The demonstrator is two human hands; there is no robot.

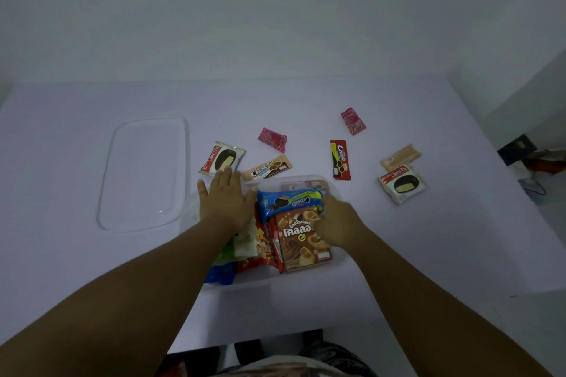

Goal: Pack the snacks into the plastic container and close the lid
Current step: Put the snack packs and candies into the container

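Clear plastic container [332, 265] holds brown snack box [303, 243], blue packet [288, 200].

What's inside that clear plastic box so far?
The container holds a blue cookie pack, a brown snack box, and red, green and blue packets. The left hand and right hand cover the rest.

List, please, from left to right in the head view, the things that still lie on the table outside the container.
Clear lid → Choco Pie pack → pink candy pack → red Cream-O pack → second pink candy pack → second Choco Pie pack.
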